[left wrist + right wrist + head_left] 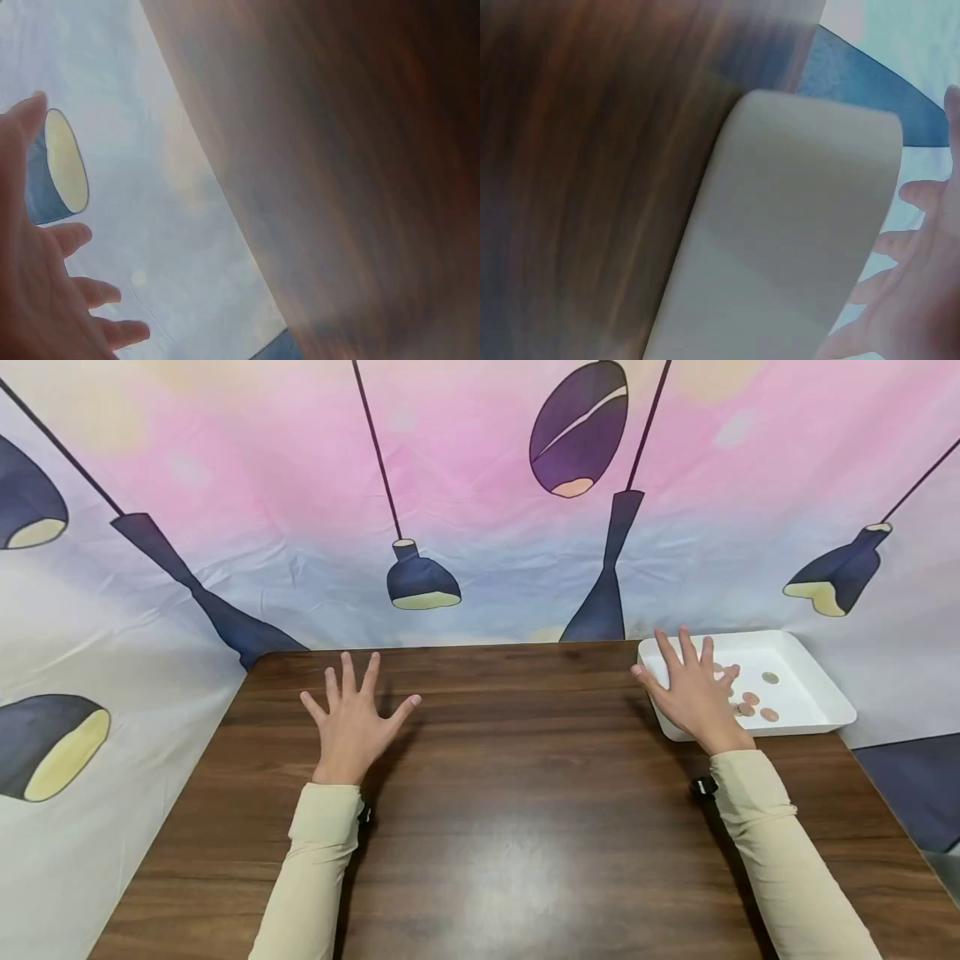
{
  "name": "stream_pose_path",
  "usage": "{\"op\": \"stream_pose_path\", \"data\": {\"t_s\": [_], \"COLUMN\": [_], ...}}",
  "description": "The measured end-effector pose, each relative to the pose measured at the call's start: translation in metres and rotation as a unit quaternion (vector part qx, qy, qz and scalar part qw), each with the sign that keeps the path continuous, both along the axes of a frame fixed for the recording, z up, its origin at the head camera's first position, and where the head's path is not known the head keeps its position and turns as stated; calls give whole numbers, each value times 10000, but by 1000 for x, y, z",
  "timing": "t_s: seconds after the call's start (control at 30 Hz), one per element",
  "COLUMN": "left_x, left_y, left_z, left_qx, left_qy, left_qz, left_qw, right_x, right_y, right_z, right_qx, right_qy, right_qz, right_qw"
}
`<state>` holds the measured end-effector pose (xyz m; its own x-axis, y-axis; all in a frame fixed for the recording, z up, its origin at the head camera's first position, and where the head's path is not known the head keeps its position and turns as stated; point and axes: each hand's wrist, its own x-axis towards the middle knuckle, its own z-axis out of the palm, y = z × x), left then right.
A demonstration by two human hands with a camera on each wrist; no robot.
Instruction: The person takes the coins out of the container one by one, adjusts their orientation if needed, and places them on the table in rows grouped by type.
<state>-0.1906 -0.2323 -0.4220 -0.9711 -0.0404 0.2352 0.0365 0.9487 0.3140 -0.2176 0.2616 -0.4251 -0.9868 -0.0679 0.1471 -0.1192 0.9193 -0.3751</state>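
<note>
Surface (525, 827): dark wood grain, bare in the near part between the two cream sleeves.
Left hand (352, 722): held over the left half of the surface, fingers (347, 675) spread wide and straight, holding nothing.
Right hand (693, 693): at the near left corner of the tray, fingers straight and fanned, gripping nothing.
Tray (813, 706): white, shallow, at the far right corner of the surface.
Coins (753, 702): a few small round ones scattered inside the tray, just beside the right hand.
Backdrop (465, 527): pink and blue cloth printed with hanging lamps.

Table (510, 793) centre free; tray (813, 714) blocks far-right corner.
</note>
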Motion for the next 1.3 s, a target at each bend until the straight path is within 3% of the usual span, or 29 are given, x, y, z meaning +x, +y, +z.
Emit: {"op": "stream_pose_path", "data": {"t_s": [0.37, 0.53, 0.77, 0.87, 1.17, 1.3], "left_x": [17, 27, 38, 41, 47, 51], "left_y": [31, 43, 67, 79, 114, 127], "left_z": [2, -2, -4, -5, -10, -15], "left_qx": [1024, 1700, 2736, 3186, 4538, 4641], "left_qy": [-353, -465, -592, -574, -711, -907], "left_qz": [-400, -510, -646, -734, -1118, -1232], "left_qw": [9933, 9830, 9578, 9433, 8812, 8725], "right_x": [19, 24, 20, 19, 22, 22], "right_y": [27, 47, 81, 94, 133, 143], "right_z": [5, 4, 7, 8, 9, 5], "right_qx": [-243, -239, -306, -268, 64, 181], "right_qy": [-24, 150, -28, -218, -753, -1164], "right_qz": [-106, -193, -680, -872, -1260, -1232], "right_qw": [9996, 9994, 9972, 9956, 9891, 9854]}}
